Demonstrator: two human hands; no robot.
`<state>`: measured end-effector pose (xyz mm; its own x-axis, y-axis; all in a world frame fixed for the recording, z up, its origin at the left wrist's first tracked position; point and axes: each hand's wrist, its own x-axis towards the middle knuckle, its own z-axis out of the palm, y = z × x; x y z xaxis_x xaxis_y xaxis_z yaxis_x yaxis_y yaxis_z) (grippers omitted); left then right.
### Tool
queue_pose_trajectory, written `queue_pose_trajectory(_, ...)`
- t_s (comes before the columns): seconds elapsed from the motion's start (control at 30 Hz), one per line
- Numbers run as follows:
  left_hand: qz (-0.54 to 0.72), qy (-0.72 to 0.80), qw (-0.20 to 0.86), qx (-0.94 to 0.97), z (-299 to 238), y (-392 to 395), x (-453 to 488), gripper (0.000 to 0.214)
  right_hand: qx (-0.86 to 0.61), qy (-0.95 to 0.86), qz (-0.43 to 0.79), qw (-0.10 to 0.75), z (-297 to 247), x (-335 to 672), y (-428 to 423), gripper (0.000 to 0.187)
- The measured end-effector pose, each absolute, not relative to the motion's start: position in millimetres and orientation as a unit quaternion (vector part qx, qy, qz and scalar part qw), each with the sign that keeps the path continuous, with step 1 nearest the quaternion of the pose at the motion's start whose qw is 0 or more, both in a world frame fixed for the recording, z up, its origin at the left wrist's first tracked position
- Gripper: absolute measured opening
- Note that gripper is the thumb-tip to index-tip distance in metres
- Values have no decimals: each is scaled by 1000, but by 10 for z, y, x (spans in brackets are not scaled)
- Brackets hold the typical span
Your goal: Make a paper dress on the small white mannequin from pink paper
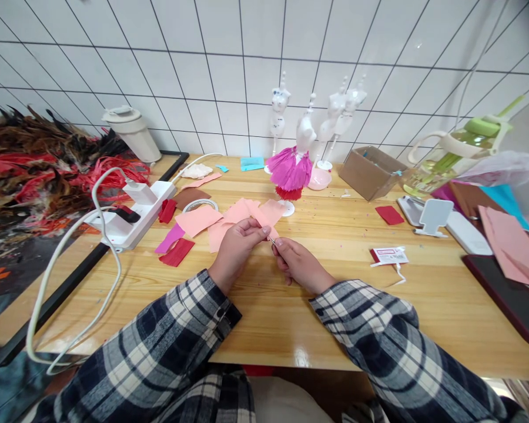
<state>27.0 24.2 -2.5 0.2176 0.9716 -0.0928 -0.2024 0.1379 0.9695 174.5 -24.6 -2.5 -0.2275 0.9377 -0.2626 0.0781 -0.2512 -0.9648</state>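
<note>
At centre, both hands [238, 245] pinched, close together

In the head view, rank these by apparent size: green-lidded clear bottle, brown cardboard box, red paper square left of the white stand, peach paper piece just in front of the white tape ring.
1. Green-lidded clear bottle
2. Brown cardboard box
3. Peach paper piece
4. Red paper square

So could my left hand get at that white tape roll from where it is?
Probably yes: the tape roll lies beyond and to the left of the left hand, and only flat peach paper pieces seem to lie between them. The hand's pinch would likely have to open first.
</note>
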Motion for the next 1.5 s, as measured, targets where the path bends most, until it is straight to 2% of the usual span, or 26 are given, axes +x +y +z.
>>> queue_pose_trajectory(0.6, 506, 405, 657, 386, 18, 237, 295, 29, -510, -495, 604, 361, -30, 1747, -255, 35)
queue_pose_trajectory(1.23, 483, 393, 661, 419, -36, 199, 320, 26, -513, -500, 595, 364, -64, 1745, -235, 36)
queue_pose_trajectory(1.5, 528, 403, 651, 367, 5, 217, 329, 27, -510, -512, 592, 358, -88, 1747, -247, 38)
